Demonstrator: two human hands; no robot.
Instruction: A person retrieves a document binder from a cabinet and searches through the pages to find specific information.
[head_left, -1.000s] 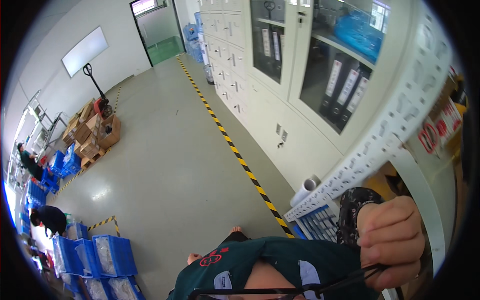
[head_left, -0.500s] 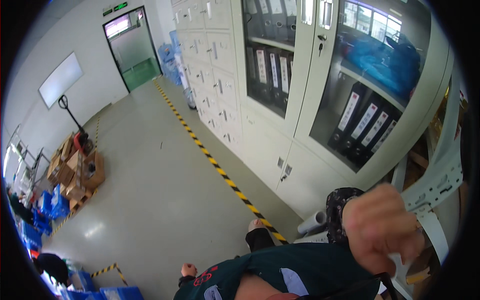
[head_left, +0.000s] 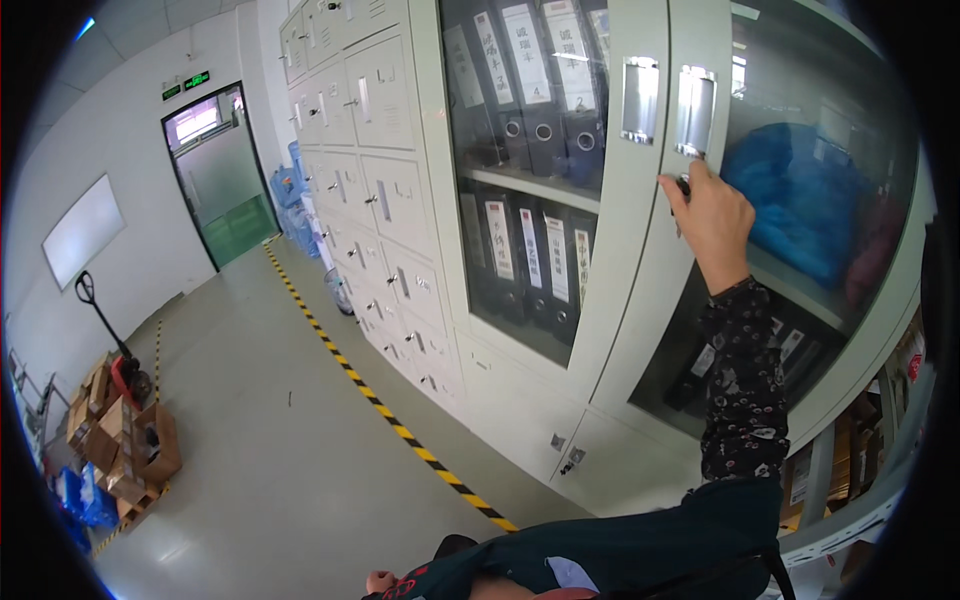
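Note:
My right hand (head_left: 712, 212) reaches up to the right glass door of a pale metal cabinet (head_left: 520, 400). Thumb and fingers are pinched on the key (head_left: 683, 187) in the door's lock, just below a silver recessed handle (head_left: 694, 112); most of the key is hidden by the fingers. A matching handle (head_left: 640, 100) is on the left door, which stands closed beside it. My left hand (head_left: 380, 581) hangs low at the bottom edge, small and partly cut off, its fingers curled with nothing seen in them.
Black binders (head_left: 530, 250) and a blue plastic bag (head_left: 795, 205) sit behind the glass. Lockers (head_left: 385, 200) continue to the left. Yellow-black tape (head_left: 372, 400) runs along the floor. Cardboard boxes (head_left: 125, 440) and a pallet jack (head_left: 125, 375) stand far left; metal shelving (head_left: 850, 520) is close on the right.
My right hand has risen from low beside the shelving to the cabinet lock and taken hold of the key. The view has shifted nearer the cabinet.

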